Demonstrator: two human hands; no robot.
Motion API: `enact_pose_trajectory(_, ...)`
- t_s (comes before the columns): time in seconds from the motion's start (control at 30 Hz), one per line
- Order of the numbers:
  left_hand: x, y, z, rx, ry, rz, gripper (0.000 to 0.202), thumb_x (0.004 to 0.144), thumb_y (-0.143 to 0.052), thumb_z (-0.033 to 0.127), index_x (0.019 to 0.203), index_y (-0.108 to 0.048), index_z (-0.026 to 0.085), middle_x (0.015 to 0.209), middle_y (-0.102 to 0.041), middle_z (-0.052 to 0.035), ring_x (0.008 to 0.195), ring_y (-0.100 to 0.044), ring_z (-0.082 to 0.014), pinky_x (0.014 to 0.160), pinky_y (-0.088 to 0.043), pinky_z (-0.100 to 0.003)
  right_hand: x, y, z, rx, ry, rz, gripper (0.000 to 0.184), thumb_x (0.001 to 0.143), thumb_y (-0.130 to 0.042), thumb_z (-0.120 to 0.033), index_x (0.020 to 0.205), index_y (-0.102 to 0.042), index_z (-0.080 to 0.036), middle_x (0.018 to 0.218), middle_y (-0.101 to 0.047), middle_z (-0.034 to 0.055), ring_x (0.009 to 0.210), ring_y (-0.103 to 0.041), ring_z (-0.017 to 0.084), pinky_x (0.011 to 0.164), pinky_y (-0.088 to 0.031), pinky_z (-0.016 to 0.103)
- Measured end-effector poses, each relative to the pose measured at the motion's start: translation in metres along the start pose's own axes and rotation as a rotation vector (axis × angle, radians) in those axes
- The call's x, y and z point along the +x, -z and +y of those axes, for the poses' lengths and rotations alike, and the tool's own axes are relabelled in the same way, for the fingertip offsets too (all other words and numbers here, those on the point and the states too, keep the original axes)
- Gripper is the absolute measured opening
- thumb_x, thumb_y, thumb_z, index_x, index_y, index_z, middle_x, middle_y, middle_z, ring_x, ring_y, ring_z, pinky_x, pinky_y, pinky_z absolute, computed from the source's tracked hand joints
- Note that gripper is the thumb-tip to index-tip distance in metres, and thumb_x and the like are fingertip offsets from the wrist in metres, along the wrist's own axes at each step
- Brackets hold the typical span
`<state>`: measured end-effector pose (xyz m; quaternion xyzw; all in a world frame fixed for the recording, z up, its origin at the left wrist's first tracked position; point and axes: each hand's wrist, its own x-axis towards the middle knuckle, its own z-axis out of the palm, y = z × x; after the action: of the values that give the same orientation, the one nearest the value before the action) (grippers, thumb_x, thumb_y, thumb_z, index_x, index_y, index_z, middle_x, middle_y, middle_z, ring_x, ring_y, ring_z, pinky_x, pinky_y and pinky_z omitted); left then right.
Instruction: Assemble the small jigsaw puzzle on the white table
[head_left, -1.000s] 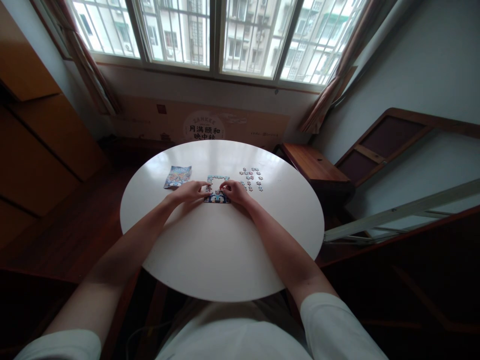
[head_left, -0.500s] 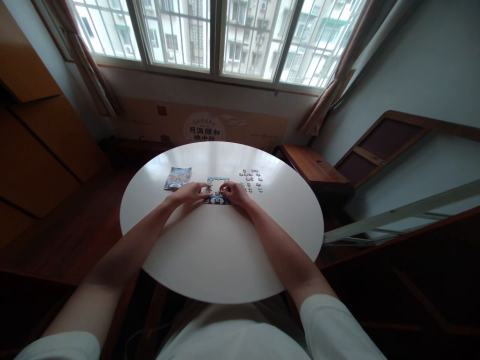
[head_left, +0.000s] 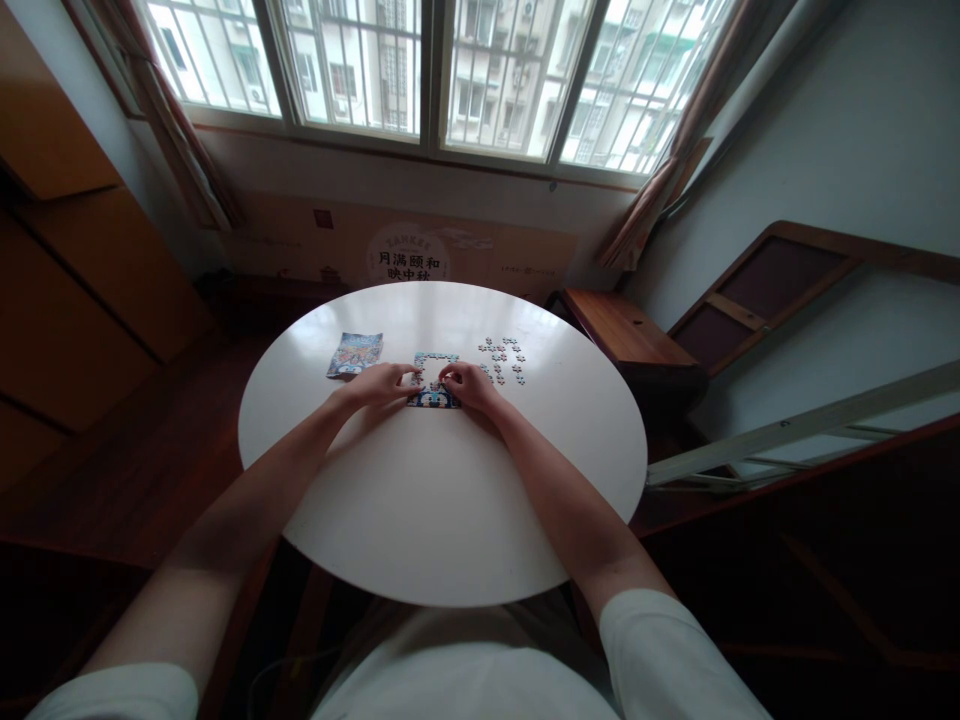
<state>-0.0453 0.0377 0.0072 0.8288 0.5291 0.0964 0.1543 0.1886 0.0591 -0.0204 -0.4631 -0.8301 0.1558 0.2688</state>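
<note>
A partly assembled jigsaw puzzle lies flat on the white round table. Its border is joined around a bare gap, with blue and white pieces along the near side. My left hand rests at the puzzle's left edge, thumb and forefinger apart. At the right side, my right hand pinches what looks like a small puzzle piece over the gap; the fingers partly hide it. Several loose puzzle pieces are spread to the right of that hand.
A colourful printed picture sheet lies on the table beyond my left hand. A wooden stool or bench stands past the table's right edge. Farther right are a wood-framed panel and a metal rail. Barred windows face me.
Both hands stay almost in place at the puzzle, the right fingers still pinched. The whole view has shifted only very slightly.
</note>
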Motion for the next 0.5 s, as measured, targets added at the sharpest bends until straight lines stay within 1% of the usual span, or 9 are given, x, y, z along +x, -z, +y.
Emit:
enact_pose_trajectory(0.27, 0.0011, -0.0007, -0.0010, 0.016, 0.005, 0.009, 0.062, 0.086, -0.053, 0.058, 0.134, -0.061, 0.020, 0.075, -0.068, -0.0029, 0.063, -0.057, -0.0162, 0.057, -0.031, -0.024, -0.0007, 0.0010, -0.0005, 0.008, -0.002, 0.001, 0.020, 0.082, -0.059, -0.017, 0.093, -0.075, -0.020, 0.078, -0.066, 0.0012, 0.071, -0.055, 0.013, 0.071, -0.040, 0.023)
enact_pose_trajectory(0.5, -0.0010, 0.0023, 0.0044, 0.018, 0.013, -0.002, 0.062, 0.086, -0.054, 0.056, 0.135, -0.061, 0.019, 0.075, -0.068, -0.0031, 0.063, -0.056, -0.0159, 0.058, -0.031, -0.024, -0.0010, 0.0030, -0.0026, 0.005, -0.004, -0.007, 0.021, 0.083, -0.058, -0.016, 0.094, -0.075, -0.020, 0.077, -0.065, 0.0009, 0.069, -0.054, 0.012, 0.069, -0.039, 0.022)
